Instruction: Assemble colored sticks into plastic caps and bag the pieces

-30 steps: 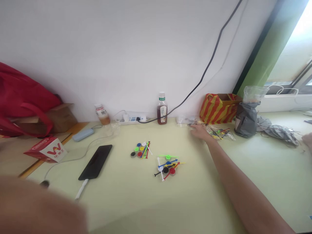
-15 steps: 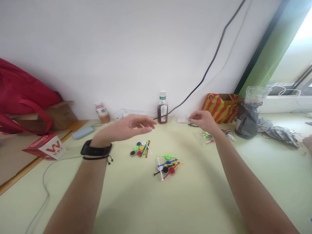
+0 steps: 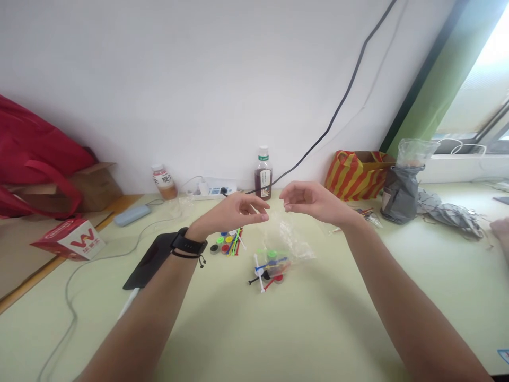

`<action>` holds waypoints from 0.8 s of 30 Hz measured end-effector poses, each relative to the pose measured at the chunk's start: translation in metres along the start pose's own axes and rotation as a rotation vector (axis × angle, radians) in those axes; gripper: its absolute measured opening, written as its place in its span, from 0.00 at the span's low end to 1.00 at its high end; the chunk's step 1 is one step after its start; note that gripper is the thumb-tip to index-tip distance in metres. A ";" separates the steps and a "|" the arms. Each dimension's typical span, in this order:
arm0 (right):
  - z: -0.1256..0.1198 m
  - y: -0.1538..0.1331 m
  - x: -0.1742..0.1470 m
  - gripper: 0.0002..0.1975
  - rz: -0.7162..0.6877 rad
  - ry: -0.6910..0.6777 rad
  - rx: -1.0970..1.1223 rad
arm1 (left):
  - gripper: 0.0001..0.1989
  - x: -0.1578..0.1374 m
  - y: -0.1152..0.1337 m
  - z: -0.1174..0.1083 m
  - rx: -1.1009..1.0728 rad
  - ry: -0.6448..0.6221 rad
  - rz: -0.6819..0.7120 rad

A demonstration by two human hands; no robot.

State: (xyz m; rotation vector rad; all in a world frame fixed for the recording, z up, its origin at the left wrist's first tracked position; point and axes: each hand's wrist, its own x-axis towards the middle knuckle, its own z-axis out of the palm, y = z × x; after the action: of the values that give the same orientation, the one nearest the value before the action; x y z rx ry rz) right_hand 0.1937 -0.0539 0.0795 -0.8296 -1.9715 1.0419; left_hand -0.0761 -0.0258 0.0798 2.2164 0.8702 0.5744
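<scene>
Table (image 3: 222,323): pale green, smooth, matte. A crinkled, transparent plastic bag (image 3: 297,245) is at centre frame, below the hands, its lower part overlapping a cluster of thin plastic arrow spinners on round bases (image 3: 259,272) in white, black, red, blue, yellow and green. Left of centre: short coloured plastic discs (image 3: 225,248) beside a bundle of slim plastic arrows (image 3: 235,244).

Left hand (image 3: 239,210): fingers loosely bent, thumb apart, nothing visible between. Right hand (image 3: 312,202): fingers curled toward the thumb; cannot tell whether they pinch the bag's upper edge, which is faint.

Obscured: yellow and green spinners, blurred through the film; rear discs, partly behind the left hand; glossy black flat phone (image 3: 149,262), partly covered by the left forearm. Red fabric bag (image 3: 35,159) cut off at the left edge.
</scene>
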 end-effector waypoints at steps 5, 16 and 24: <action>0.005 0.002 0.003 0.11 -0.015 0.015 -0.010 | 0.21 0.001 -0.006 0.000 -0.041 -0.128 -0.046; 0.013 0.015 0.004 0.34 0.128 0.044 -0.139 | 0.22 0.009 -0.026 0.009 -0.227 0.030 -0.036; 0.009 0.024 0.008 0.28 0.115 0.016 -0.122 | 0.26 0.009 -0.020 0.008 -0.080 0.067 -0.030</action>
State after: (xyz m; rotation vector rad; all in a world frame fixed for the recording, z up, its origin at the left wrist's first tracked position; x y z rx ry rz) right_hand 0.1873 -0.0397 0.0574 -1.0246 -2.0097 0.9844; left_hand -0.0740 -0.0120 0.0608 2.1190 0.8979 0.6608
